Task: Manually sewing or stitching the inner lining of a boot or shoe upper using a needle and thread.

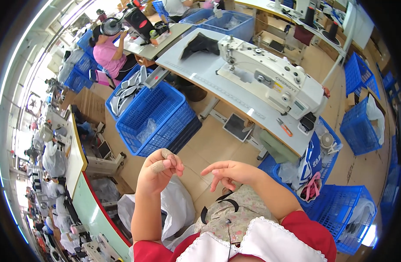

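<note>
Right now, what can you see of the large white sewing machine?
The sewing machine is white and looks like painted metal, with a long arm, round dials and a small panel near its right end. It stands upright on the pale worktable, needle end toward the upper left. Neither the left hand nor the right hand touches it.

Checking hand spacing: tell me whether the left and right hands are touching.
Apart. The head view shows tiled floor in the gap between the left hand and right hand.
</note>
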A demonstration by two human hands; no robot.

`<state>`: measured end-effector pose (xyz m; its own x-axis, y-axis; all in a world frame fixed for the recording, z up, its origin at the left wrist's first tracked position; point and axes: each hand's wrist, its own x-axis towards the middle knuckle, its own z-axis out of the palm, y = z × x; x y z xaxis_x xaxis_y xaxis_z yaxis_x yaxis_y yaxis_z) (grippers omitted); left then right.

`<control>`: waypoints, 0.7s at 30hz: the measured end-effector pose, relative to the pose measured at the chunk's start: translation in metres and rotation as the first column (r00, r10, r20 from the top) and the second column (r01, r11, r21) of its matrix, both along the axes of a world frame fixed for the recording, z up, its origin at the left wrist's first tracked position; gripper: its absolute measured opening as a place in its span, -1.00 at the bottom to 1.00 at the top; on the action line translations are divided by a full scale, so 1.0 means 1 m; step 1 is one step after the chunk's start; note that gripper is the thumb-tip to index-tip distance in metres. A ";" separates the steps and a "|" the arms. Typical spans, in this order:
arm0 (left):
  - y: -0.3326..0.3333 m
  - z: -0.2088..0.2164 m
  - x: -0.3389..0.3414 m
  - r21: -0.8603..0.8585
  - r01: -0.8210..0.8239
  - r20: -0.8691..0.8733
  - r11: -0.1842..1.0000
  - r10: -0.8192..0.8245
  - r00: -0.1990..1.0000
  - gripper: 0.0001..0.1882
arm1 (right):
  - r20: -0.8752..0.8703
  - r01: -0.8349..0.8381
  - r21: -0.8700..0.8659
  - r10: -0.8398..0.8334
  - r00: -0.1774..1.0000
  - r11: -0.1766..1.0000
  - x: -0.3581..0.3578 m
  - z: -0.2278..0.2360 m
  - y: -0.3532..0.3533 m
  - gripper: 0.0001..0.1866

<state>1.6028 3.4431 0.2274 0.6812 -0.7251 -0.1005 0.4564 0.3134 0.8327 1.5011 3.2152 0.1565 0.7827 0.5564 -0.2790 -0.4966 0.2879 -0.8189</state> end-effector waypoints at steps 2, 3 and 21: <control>0.009 -0.001 0.010 -0.005 -0.039 -0.008 0.999 0.039 0.999 -0.91 | -0.019 -0.080 0.019 0.080 0.997 0.997 0.015 0.002 0.007 -0.59; 0.012 -0.002 0.015 -0.001 -0.062 -0.015 0.998 0.062 0.998 -0.91 | -0.023 -0.094 0.019 0.094 0.995 0.995 0.022 -0.001 0.009 -0.59; -0.038 0.008 0.158 0.007 -0.270 -0.051 0.963 0.270 0.962 -0.91 | 0.040 -0.209 -0.002 0.209 0.977 0.978 0.218 0.022 -0.012 -0.24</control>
<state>1.7609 3.4051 0.2351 0.8457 -0.5151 -0.1395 0.3963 0.4311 0.8106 1.7190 3.2031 0.1783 0.6594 0.7095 -0.2486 -0.5128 0.1826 -0.8389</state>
